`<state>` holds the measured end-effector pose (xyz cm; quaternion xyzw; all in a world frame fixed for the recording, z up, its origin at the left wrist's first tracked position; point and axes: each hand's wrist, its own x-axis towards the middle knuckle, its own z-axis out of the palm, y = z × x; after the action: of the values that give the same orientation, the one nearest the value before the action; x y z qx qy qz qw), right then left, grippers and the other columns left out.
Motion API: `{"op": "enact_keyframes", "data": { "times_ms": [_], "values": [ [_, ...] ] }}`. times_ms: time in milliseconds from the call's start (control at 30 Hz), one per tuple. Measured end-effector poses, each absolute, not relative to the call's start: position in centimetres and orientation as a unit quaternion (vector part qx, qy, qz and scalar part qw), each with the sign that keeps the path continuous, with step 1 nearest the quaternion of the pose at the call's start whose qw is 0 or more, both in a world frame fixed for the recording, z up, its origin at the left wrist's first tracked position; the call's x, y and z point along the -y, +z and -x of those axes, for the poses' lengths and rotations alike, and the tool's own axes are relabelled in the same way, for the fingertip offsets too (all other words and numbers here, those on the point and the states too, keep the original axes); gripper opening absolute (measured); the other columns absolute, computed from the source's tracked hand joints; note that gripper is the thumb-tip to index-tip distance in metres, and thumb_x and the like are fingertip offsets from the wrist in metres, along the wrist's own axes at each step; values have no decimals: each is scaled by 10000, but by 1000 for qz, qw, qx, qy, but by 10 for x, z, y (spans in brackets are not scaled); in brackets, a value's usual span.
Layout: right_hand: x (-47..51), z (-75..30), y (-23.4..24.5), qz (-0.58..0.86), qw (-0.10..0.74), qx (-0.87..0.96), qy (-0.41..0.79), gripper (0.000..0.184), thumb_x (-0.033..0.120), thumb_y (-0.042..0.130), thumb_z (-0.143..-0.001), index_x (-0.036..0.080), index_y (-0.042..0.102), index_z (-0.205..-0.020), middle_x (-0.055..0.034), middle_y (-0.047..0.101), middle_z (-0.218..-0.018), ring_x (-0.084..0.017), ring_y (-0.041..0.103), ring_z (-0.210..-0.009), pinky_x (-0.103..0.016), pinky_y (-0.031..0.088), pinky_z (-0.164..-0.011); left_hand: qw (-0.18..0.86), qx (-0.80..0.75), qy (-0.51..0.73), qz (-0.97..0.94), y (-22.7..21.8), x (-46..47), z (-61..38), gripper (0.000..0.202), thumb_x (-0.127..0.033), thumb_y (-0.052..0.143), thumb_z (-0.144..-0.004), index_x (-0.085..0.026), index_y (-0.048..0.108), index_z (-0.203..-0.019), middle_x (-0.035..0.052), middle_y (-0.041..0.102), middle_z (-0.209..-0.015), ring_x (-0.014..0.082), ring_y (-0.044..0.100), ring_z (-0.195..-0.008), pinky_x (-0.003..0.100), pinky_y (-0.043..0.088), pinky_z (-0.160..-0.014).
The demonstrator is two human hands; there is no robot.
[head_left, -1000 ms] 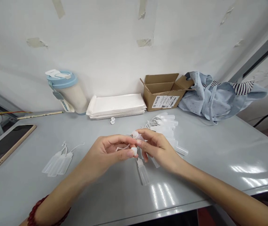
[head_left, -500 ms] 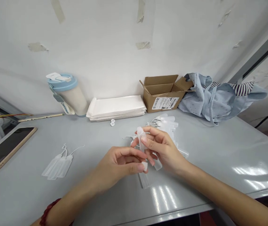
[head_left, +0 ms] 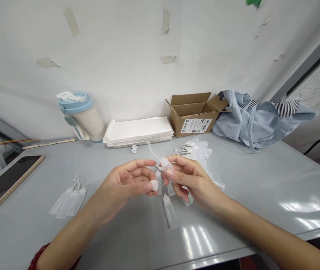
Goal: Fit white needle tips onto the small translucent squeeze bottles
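Between the thumb and fingers of my left hand (head_left: 133, 178) is a small white cap (head_left: 154, 185). My right hand (head_left: 189, 174) grips a small translucent plastic bottle (head_left: 168, 165), its neck tilted up and to the left. From near its neck a thin pale strip curves up and leftward. The cap and the bottle are apart. Beneath my hands another translucent bottle (head_left: 171, 214) lies on the grey table, and more lie partly hidden behind my right fingers. A heap of such bottles (head_left: 198, 148) with thin white tails lies just beyond my right hand.
Several similar bottles (head_left: 68, 200) lie at the left, near a phone (head_left: 8, 182). Along the wall stand a blue-lidded tumbler (head_left: 88, 120), a stack of white envelopes (head_left: 139, 129), an open cardboard box (head_left: 195, 125) and a blue cloth bag (head_left: 241, 123). Small white pieces (head_left: 134, 149) lie before the envelopes.
My left hand has moved left and up, away from the bottle, with the cap. The bottle in my right hand has tilted leftward, and its thin strip now shows.
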<state>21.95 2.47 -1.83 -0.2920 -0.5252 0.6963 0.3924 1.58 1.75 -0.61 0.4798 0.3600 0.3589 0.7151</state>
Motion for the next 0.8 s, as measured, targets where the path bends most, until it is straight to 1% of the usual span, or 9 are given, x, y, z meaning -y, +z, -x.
{"op": "enact_keyframes", "data": {
  "times_ms": [100, 167, 267, 333, 367, 500, 600, 700, 800],
  "values": [
    [-25, -219, -17, 316, 371, 537, 689, 179, 325, 597, -852, 176, 562, -944, 39, 597, -687, -22, 408, -331, -190, 262, -359, 726, -349, 363, -468, -1, -18, -9, 423, -208, 744, -760, -278, 630, -1161, -15, 634, -814, 105, 624, -693, 201, 512, -657],
    [-26, -218, -17, 327, 353, 543, 687, 184, 331, 602, -845, 178, 549, -932, 42, 595, -680, -24, 406, -328, -193, 260, -362, 740, -334, 364, -456, 2, -16, -9, 463, -214, 767, -732, -301, 632, -1166, -18, 632, -793, 98, 612, -665, 191, 513, -620],
    [-26, -217, -18, 337, 341, 546, 687, 198, 340, 613, -833, 179, 541, -924, 41, 593, -685, -27, 406, -329, -197, 258, -366, 747, -319, 368, -453, 2, -13, -12, 296, -211, 795, -691, -266, 723, -973, -18, 627, -768, 92, 590, -664, 188, 527, -609],
    [-26, -216, -19, 335, 346, 544, 687, 189, 338, 609, -838, 179, 549, -920, 38, 595, -696, -27, 418, -335, -197, 254, -371, 748, -318, 362, -457, -1, -10, -16, 168, -194, 800, -677, -225, 748, -834, -13, 625, -759, 94, 579, -676, 201, 541, -623],
    [-26, -216, -19, 331, 355, 541, 687, 180, 333, 604, -845, 179, 555, -923, 36, 599, -707, -26, 427, -340, -197, 248, -374, 751, -318, 353, -458, -3, -9, -18, 140, -183, 797, -676, -214, 750, -804, -11, 626, -754, 94, 574, -677, 212, 549, -632],
    [-25, -217, -21, 308, 392, 525, 690, 146, 318, 580, -876, 183, 571, -931, 24, 609, -750, -26, 467, -383, -192, 230, -391, 770, -314, 312, -460, -12, -5, -29, 214, -137, 785, -680, -221, 748, -874, -12, 634, -771, 105, 595, -704, 255, 560, -686],
    [-24, -218, -21, 298, 405, 516, 694, 147, 323, 590, -879, 182, 574, -914, 6, 623, -819, -26, 482, -410, -196, 241, -395, 769, -321, 307, -459, -19, -4, -36, 248, -148, 782, -695, -228, 740, -926, -6, 634, -822, 129, 619, -787, 280, 553, -742],
    [-25, -219, -21, 287, 406, 500, 709, 168, 340, 591, -878, 175, 573, -911, -9, 628, -881, -10, 439, -372, -209, 235, -388, 762, -339, 316, -452, -25, -4, -38, 254, -171, 791, -694, -225, 733, -935, -5, 635, -853, 135, 622, -820, 288, 542, -771],
    [-26, -219, -21, 264, 390, 487, 736, 184, 360, 571, -883, 176, 559, -880, 11, 602, -822, 2, 354, -328, -218, 210, -377, 749, -357, 324, -455, -28, -5, -39, 246, -187, 795, -691, -225, 727, -923, -8, 651, -873, 137, 639, -805, 293, 531, -785]
  ]
}}
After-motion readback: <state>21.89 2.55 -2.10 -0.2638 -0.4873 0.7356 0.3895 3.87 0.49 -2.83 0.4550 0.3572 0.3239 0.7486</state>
